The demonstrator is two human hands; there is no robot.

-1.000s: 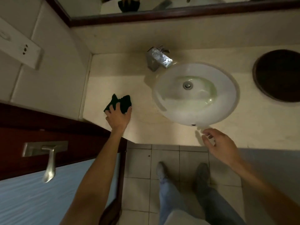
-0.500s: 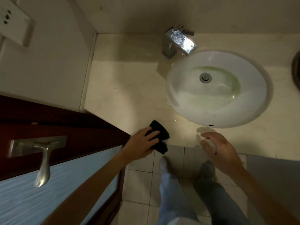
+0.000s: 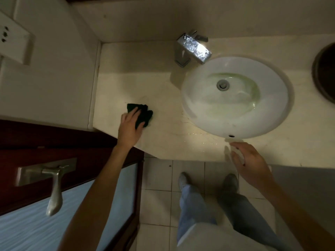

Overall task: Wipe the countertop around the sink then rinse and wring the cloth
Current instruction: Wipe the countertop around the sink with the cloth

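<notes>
A dark green cloth [image 3: 143,113] lies bunched on the beige countertop [image 3: 145,84], left of the white oval sink [image 3: 235,113]. My left hand [image 3: 129,127] presses down on the cloth with its fingers spread over it. My right hand [image 3: 250,163] hovers with loosely spread fingers over the counter's front edge, just below the sink's front rim, and holds nothing. A chrome faucet [image 3: 192,48] stands behind the sink at its upper left. Small water drops glisten on the counter in front of the sink.
A dark wood door with a metal lever handle [image 3: 54,185] stands at my left, close to the counter's corner. A dark round opening [image 3: 324,73] is set in the counter at the far right. My feet stand on the tiled floor [image 3: 159,196].
My left hand has pushed the cloth from the counter's front edge back up and to the left onto the counter. My right hand has stayed near the front edge.
</notes>
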